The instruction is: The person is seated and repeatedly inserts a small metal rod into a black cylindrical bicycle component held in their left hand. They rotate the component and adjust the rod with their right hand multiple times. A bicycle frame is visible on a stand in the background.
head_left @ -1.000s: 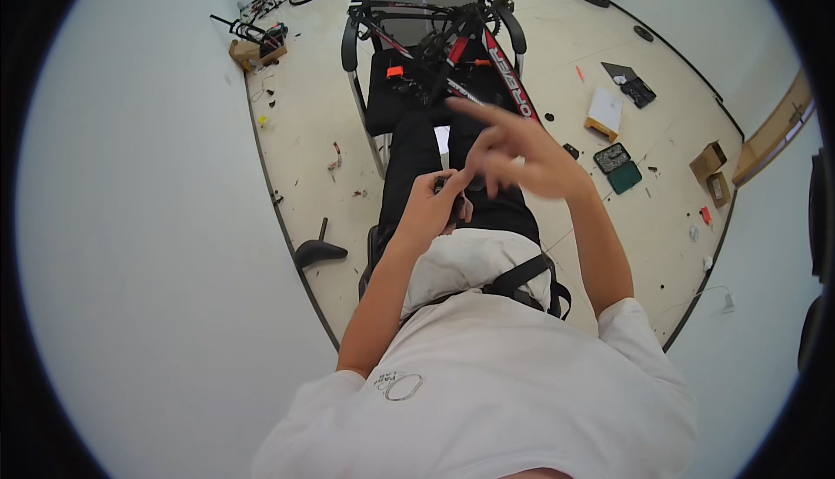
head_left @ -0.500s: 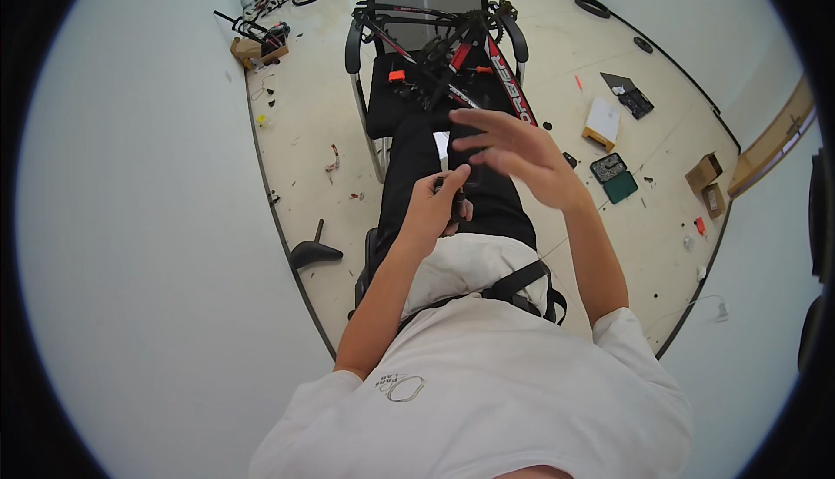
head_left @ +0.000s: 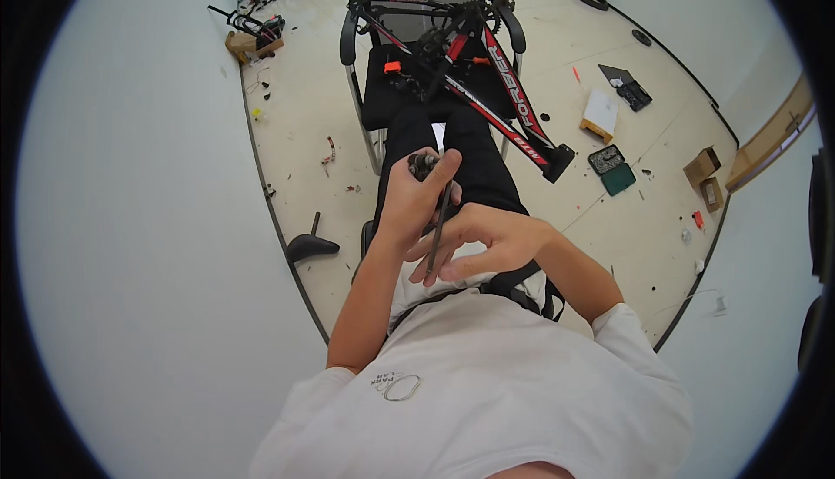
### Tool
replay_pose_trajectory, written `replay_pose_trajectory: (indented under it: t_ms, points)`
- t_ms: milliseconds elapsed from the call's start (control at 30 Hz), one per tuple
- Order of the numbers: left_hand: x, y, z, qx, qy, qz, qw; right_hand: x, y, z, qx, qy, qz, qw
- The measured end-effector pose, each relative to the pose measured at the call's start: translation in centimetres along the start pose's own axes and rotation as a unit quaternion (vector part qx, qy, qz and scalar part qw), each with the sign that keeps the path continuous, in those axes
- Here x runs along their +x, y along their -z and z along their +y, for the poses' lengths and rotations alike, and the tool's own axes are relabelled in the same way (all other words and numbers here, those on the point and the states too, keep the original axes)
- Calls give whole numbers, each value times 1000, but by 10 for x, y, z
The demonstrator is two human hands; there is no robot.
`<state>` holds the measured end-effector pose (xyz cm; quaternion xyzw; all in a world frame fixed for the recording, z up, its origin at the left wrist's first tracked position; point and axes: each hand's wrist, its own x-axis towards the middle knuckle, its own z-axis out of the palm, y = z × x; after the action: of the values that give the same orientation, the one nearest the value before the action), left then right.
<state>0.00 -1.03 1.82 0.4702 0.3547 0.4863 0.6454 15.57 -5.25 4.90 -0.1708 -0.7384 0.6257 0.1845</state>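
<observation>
My left hand (head_left: 409,196) is closed round a small dark metal part (head_left: 424,164) with round, shiny ends that show above the fist. What kind of part it is, I cannot make out. A thin dark rod (head_left: 441,225), perhaps a hex key, runs from beneath the left thumb down toward my shirt. Beside the rod's lower end is my right hand (head_left: 500,237), its fingers stretched behind the rod and its thumb apart. It seems to touch the rod without gripping it. Both hands are over my lap.
A red, black and white bicycle frame (head_left: 496,118) lies across a black office chair (head_left: 374,100) ahead, near an orange object (head_left: 392,67). On the floor are a saddle (head_left: 311,247) at left, a green tool case (head_left: 618,179), a white box (head_left: 600,113) and cardboard boxes (head_left: 703,166) at right.
My right hand has come down and toward me, from above the left hand to the rod's lower end. The left hand has risen and turned slightly, bringing the rod and part into sight.
</observation>
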Motion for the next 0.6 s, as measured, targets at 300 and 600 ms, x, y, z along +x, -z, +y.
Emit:
replay_pose_trajectory:
  t_ms: [300, 600]
  points:
    - [9, 2, -15, -13, 59, -15, 998, -13, 4, 1, -414, 155, 261, 858]
    - [25, 4, -65, 88, -25, 99, 991, 5, 19, 38, -576, 223, 385, 686]
